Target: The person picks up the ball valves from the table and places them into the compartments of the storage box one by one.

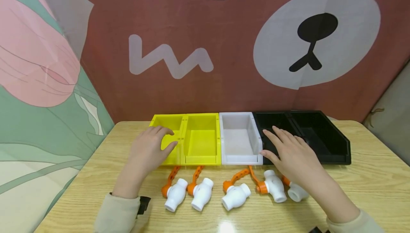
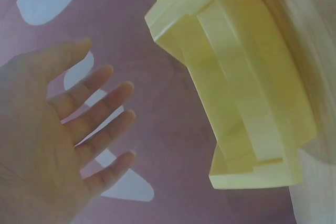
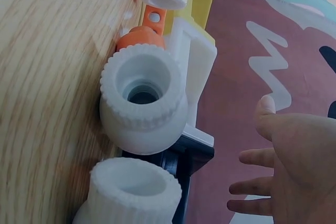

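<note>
A person's left hand (image 1: 150, 145) hangs over the leftmost yellow bin (image 1: 166, 120) and the right hand (image 1: 294, 156) over the inner black bin (image 1: 273, 119), both released, with fingers loose and parted, above a wood-grain table (image 1: 93, 197). Five white valves with orange handles lie in a row on the tabletop, between the bins and the person. The first valve (image 1: 176, 195) and the second valve (image 1: 202, 194) rest to the right of the left forearm, nearer the wearer than the left hand. The third valve (image 1: 236, 196) sits between the two arms, in front of the white bin (image 1: 238, 138). The fourth valve (image 1: 275, 186) lies just left of the right hand and closer to the person; the fifth valve (image 1: 297, 192) is partly hidden by the right hand and forearm. A second yellow bin (image 1: 201, 140) and an outer black bin (image 1: 323, 133) complete the row, before a cloth backdrop (image 1: 230, 90) printed with a cartoon face.
</note>
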A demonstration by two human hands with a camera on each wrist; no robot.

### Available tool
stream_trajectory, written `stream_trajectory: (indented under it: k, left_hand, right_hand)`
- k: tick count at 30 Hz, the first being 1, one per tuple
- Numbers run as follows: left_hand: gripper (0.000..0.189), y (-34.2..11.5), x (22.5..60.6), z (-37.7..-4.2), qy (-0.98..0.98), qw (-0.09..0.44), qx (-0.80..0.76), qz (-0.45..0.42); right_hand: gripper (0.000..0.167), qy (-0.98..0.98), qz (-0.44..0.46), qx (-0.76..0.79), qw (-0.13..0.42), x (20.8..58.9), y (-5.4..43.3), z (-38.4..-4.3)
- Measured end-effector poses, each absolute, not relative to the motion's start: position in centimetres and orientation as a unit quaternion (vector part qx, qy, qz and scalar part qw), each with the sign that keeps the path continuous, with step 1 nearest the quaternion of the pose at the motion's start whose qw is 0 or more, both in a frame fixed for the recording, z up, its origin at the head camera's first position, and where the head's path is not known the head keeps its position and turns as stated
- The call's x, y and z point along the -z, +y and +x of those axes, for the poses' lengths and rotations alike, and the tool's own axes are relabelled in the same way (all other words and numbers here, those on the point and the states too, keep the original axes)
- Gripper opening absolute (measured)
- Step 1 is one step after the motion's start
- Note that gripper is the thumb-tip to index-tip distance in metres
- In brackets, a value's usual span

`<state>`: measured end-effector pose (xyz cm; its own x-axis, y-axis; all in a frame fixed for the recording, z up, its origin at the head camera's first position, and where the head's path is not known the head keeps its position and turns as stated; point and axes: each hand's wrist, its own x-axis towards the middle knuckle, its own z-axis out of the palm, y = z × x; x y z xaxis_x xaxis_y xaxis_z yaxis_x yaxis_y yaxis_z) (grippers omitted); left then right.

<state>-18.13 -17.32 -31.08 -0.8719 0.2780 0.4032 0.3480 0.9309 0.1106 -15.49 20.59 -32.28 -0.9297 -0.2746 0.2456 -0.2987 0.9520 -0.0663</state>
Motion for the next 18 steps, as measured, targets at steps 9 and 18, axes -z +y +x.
stream_trajectory:
  k: [9,18]
  left_hand:
    - [0.032,-18.1,31.4,-18.4,-0.976,0.122,0.11,-0.142]
    - [0.034,-18.9,31.9,-19.0,-0.981,0.066,0.135,-0.12]
  right_hand:
    - [0.075,-0.981,0.146,-0.059,0.11,32.3,20.9,-15.6]
    - [0.072,-0.982,0.145,-0.058,0.109,32.2,20.9,-15.6]
